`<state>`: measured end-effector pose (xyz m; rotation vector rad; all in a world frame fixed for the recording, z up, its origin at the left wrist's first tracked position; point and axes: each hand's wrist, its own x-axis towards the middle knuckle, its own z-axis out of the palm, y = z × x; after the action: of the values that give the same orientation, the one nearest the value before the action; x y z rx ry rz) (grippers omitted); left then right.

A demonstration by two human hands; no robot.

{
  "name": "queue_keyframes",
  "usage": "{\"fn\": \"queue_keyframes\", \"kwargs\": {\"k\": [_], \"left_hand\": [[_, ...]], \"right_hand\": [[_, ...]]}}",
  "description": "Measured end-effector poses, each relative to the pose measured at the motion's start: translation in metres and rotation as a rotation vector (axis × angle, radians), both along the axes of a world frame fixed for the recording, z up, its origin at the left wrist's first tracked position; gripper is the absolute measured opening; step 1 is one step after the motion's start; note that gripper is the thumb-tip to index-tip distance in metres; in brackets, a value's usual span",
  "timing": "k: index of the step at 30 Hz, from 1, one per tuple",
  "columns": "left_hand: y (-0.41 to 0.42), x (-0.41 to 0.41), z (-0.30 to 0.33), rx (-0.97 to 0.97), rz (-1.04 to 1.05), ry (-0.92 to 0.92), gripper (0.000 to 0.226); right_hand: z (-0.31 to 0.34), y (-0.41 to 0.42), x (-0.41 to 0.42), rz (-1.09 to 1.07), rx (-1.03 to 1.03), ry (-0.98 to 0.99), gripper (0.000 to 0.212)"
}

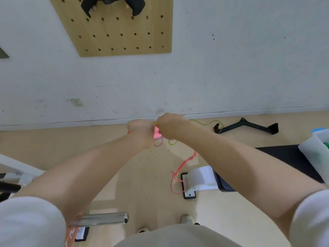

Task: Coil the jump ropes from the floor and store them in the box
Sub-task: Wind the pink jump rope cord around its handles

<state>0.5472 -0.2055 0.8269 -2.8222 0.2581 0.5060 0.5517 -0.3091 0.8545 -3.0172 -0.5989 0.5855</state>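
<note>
Above the pink jump rope (179,168) trailing on the floor, our left hand (140,131) and right hand (170,124) — both curled round its pink handles (156,133), bench (292,157) edge beside.

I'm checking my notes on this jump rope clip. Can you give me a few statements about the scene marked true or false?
1. Both hands, left hand and right hand, are closed around the pink handles. True.
2. A yellow-green rope lies on the floor by the wall. True.
3. The pink rope is fully coiled. False: it trails loosely down.
4. The white box sits at the left edge. False: at the right.
</note>
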Motion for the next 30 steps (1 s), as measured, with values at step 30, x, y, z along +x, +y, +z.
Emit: {"fn": "queue_keyframes", "kwargs": {"k": [30], "left_hand": [[0.045,-0.038,0.015,0.068,-0.179,0.172,0.019]], "right_hand": [[0.019,0.042,-0.014,0.295,-0.048,-0.160,0.019]]}}
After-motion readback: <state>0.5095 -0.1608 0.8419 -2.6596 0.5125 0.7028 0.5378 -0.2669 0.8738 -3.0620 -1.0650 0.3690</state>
